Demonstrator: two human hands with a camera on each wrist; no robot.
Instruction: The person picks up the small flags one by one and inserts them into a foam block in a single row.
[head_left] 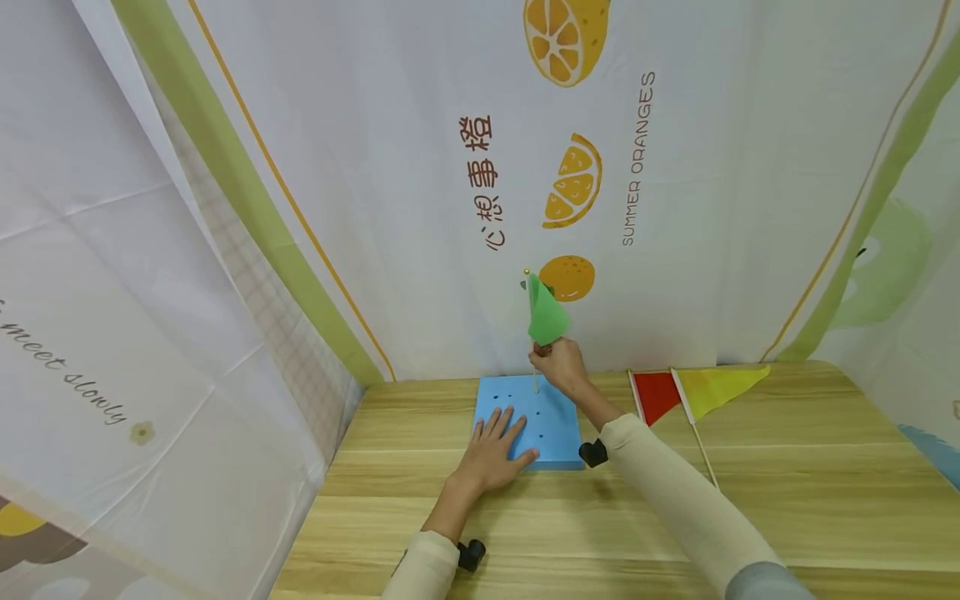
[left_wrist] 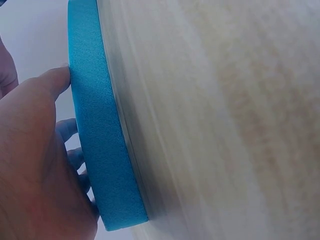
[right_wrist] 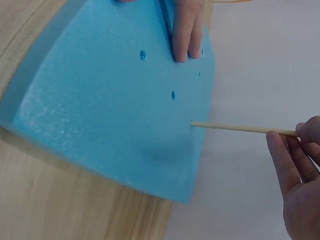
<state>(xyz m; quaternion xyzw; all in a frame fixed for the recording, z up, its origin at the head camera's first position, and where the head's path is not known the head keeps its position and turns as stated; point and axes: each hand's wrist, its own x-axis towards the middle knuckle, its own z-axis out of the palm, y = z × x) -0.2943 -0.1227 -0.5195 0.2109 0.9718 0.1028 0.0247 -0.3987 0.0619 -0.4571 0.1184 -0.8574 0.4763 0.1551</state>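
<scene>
your left hand (head_left: 491,458) lay spread on the blue block (head_left: 559,446), on the table (head_left: 795,483); your right hand (head_left: 562,365) pinched the green flag (head_left: 549,318) by its stick (right_wrist: 230,127), tip touching the block's top; red flag (head_left: 655,397), yellow flag (head_left: 716,390) lay right of the block

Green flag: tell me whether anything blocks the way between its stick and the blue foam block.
Nothing visible does. The right hand pinches the stick of the green flag, whose lower tip meets the top of the blue foam block. The left hand rests on the block but lies apart from the stick, to its left.
</scene>
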